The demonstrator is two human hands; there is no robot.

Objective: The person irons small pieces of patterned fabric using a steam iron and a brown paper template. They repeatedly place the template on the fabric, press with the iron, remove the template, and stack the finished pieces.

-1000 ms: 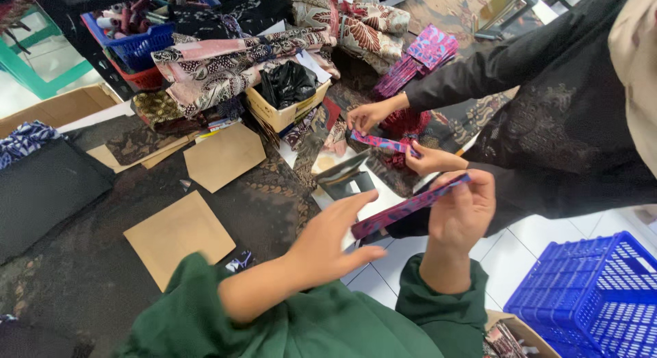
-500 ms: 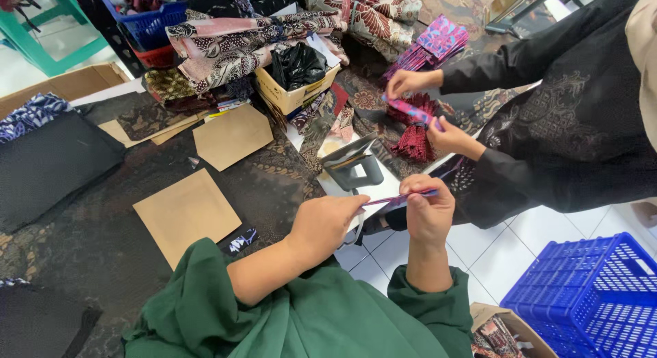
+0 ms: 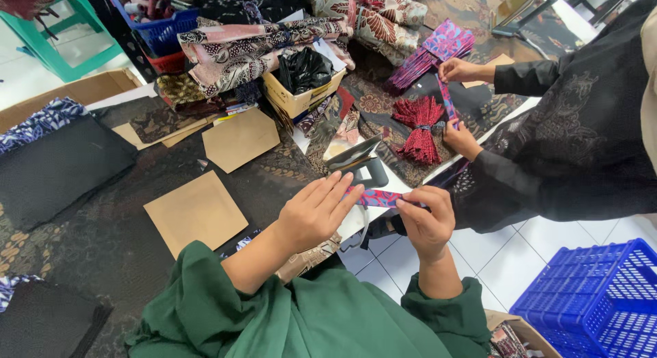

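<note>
Though thin and light, the strip [image 3: 375, 198] looks like soft folded cloth, best pinched at its ends. Just left of the strip, the left hand [image 3: 311, 214] lies flat on it, fingers spread; the right hand [image 3: 426, 220] pinches its right end. Half a second ago both hands held it raised off the counter [image 3: 82, 241].

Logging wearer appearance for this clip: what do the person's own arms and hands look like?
Both arms wear loose dark green sleeves, pushed up so the forearms are bare. The left hand and right hand are bare: no gloves, and no rings or watch that I can see.
</note>
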